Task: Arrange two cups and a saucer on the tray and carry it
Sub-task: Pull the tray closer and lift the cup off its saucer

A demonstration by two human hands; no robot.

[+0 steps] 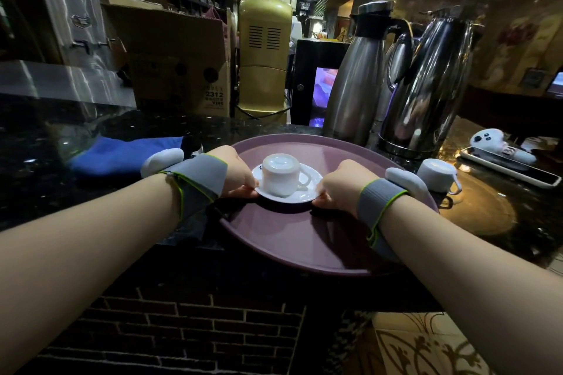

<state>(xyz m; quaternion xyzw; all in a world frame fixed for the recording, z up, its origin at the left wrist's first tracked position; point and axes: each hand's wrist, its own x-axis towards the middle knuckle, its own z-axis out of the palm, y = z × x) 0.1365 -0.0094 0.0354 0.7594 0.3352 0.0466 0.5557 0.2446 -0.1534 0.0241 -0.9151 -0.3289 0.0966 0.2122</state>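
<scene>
A round purple tray (304, 240) lies on the dark counter, its near edge past the counter's front. A white saucer (307, 196) sits at the tray's middle with a white cup (280, 175) upside down on it. My left hand (236, 172) grips the saucer's left rim and my right hand (344, 184) grips its right rim. Both wrists wear grey bands. A second white cup (437, 175) stands upside down on the counter just beyond the tray's right edge.
Two steel thermos jugs (353, 82) (426, 85) stand behind the tray on the right. A blue cloth (122, 155) lies left of the tray. A phone and a white plush toy (499, 146) rest far right. Boxes and a gold appliance (263, 55) line the back.
</scene>
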